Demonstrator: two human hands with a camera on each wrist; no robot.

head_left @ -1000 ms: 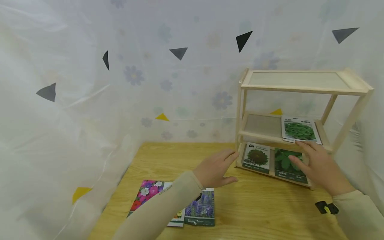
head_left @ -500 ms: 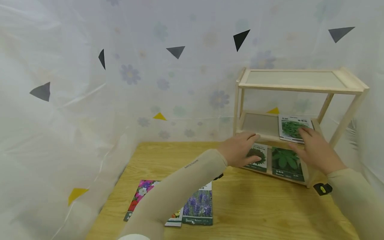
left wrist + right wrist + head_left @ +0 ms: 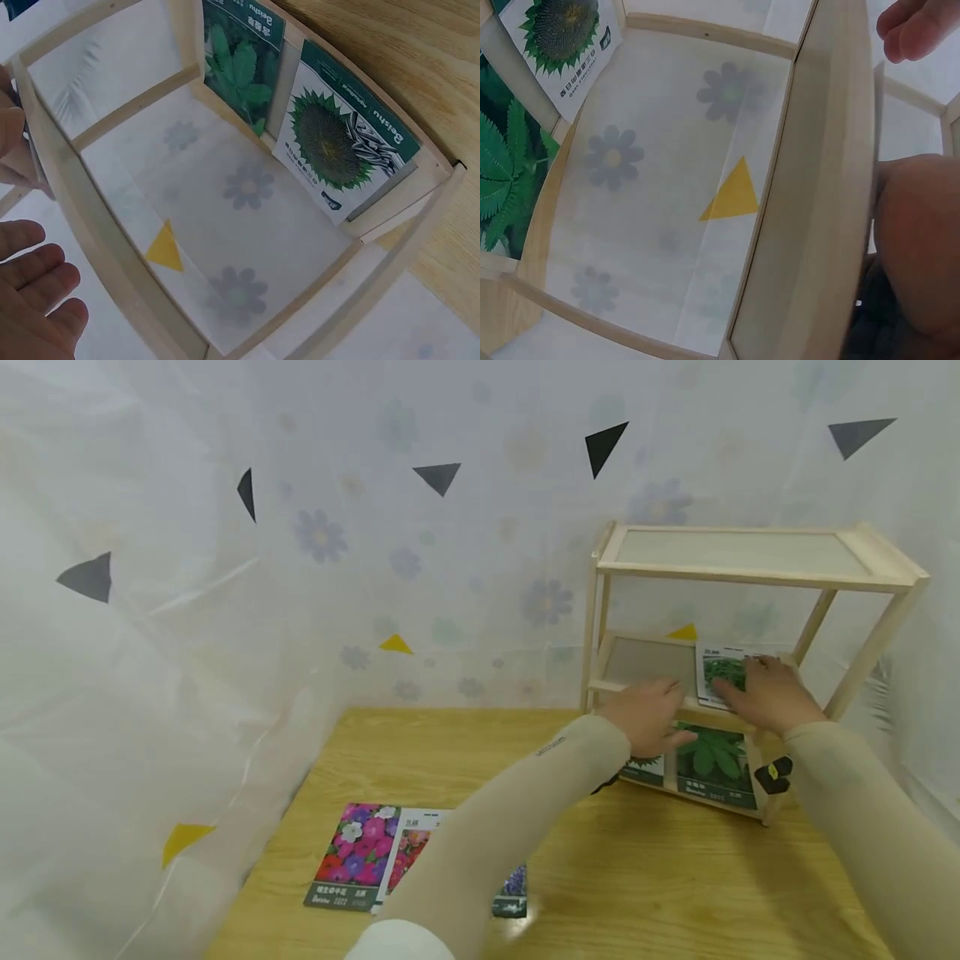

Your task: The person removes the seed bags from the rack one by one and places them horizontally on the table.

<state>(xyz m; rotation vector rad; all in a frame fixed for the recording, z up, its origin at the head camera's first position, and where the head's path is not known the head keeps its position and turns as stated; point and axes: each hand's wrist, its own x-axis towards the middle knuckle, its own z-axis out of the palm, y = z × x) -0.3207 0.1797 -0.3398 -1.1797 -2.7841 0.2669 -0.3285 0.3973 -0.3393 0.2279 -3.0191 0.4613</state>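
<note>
My right hand (image 3: 768, 695) lies over a white-bordered seed packet (image 3: 720, 674) with a green leafy picture, on the right part of the middle shelf. Its fingers and thumb are spread across the packet and cover much of it. My left hand (image 3: 647, 717) hovers at the front edge of the middle shelf, fingers loosely extended with nothing in them. On the bottom shelf, a sunflower packet (image 3: 326, 139) is mostly hidden behind the left hand in the head view. Beside it lies a dark green leaf packet (image 3: 712, 764).
The wooden three-tier rack (image 3: 750, 578) stands at the right of the wooden table (image 3: 420, 743). At the front left lie a petunia packet (image 3: 358, 852), a second flower packet (image 3: 408, 847) and a purple flower packet (image 3: 513, 889), partly under the left sleeve. A patterned plastic sheet (image 3: 480, 543) hangs behind.
Both hands have moved toward the rack. The left went right and up to the middle shelf's front; the right came up onto the leafy packet on the middle shelf.
</note>
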